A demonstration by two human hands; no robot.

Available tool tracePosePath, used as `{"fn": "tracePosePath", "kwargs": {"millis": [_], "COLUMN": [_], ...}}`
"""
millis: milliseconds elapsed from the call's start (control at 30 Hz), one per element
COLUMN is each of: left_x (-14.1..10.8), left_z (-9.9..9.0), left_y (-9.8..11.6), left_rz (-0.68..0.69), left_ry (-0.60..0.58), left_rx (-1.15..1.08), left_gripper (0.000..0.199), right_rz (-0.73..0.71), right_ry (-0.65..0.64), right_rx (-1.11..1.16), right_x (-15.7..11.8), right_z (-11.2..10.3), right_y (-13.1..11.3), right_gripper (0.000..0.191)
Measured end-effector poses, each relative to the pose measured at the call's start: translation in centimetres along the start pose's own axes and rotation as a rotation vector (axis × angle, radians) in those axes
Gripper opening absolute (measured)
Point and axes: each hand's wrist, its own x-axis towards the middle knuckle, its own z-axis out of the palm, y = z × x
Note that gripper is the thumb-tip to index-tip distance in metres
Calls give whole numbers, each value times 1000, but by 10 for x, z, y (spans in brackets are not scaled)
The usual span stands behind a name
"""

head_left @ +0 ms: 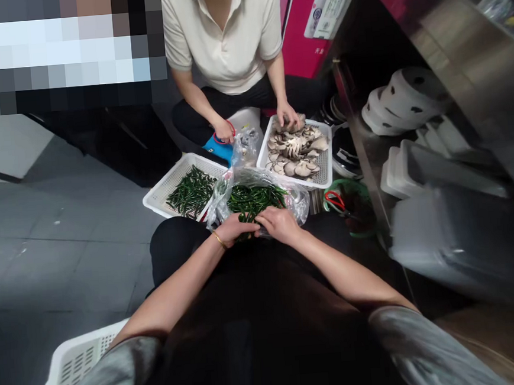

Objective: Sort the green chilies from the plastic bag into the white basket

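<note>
1. Green pods [257, 198], slender and probably chillies, fill an open plastic bag [301, 204] at the person's lap; what supports it is hidden. Its mouth spreads wide, presumably so both hands reach in freely.

2. At the bag's near edge, the left hand [233, 229] curls its fingers around a few pods, apparently to steady them.

3. Facing it, the right hand [281, 223] has thumb and forefinger closed in a pinch by the left fingertips, a grip suited to small, fine handling. Whether a pod lies in that pinch is too small to tell.

4. More pods [192, 190] lie in the left basket [154, 197], heaped toward its right edge, the side nearest the bag, which likely keeps the reach short; its left corner is bare.

5. Mushrooms [296, 151] cover much of the right basket [331, 157]. At its far edge, a co-worker's left hand [289, 114] rests on them, while the co-worker's right hand [224, 131] holds red-handled scissors beside a small clear bag [245, 149].

6. Another pair of scissors [335, 200] lies at the left edge of a green basin [364, 193], handles outward, perhaps for easy pickup.
</note>
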Motion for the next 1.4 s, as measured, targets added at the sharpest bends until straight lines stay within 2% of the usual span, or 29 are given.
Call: {"fn": "tracePosePath", "kwargs": {"millis": [67, 100, 200, 233, 300, 333, 400, 433, 500, 533, 600, 667, 733, 867, 967, 1067, 1133, 1200, 1267, 1400], "left_x": [-5, -8, -15, -16, -17, -17, -15, -13, -12, -11, -12, -13, -13, -7, 2, 8, 6, 1, -4, -14], "left_z": [1, 2, 5, 5, 2, 0, -8, -12, -18, -20, -22, -21, -20, -14, -3, 8, 11, 10, 7, 0], "left_y": [3, 6, 16, 19, 20, 19, 14, 11, 6, 5, 4, 4, 3, -2, -4, -2, -1, -2, -4, -9], "left_rz": [-13, -3, 50, 64, 82, 86, 90, 92, 100, 109, 115, 105, 99, 97, 142, 260, 294, 260, 168, 43], "left_ry": [-31, -74, -272, -313, -274, -207, -52, 5, 59, 63, 45, 14, 17, 222, 322, 310, 304, 321, 313, 130], "left_rx": [52, 77, 129, 129, 72, 15, -124, -180, -233, -240, -243, -243, -246, -217, -183, -176, -201, -255, -241, -74], "left_gripper": [29, 29, 30, 30, 31, 31, 32, 34, 38, 37, 31, 28, 29, 28, 32, 32, 31, 32, 35, 40], "right_rz": [-75, -106, -175, -181, -152, -122, -11, 65, 207, 248, 280, 282, 286, 216, 110, 76, 87, 125, 134, 13], "right_ry": [-19, -91, -347, -362, -256, -198, -170, -223, -395, -468, -540, -534, -531, -463, -390, -329, -289, -279, -299, -248], "right_rx": [-200, -194, 117, 234, 328, 276, -37, -266, -678, -796, -879, -875, -881, -840, -743, -640, -553, -477, -461, -477], "right_x": [-6, -9, -13, -13, -8, -4, 6, 12, 21, 24, 30, 33, 34, 25, 14, 5, 1, -1, 0, 4], "right_z": [-10, -18, -43, -52, -65, -68, -66, -60, -41, -29, -10, -1, -7, -33, -32, -16, -6, -1, 1, -2], "right_y": [-6, -8, -11, -9, 1, 8, 24, 31, 44, 48, 52, 54, 52, 36, 13, -4, -7, -3, 4, 8], "right_gripper": [38, 40, 49, 52, 57, 56, 44, 36, 32, 31, 29, 30, 31, 29, 28, 29, 29, 33, 38, 43]}}
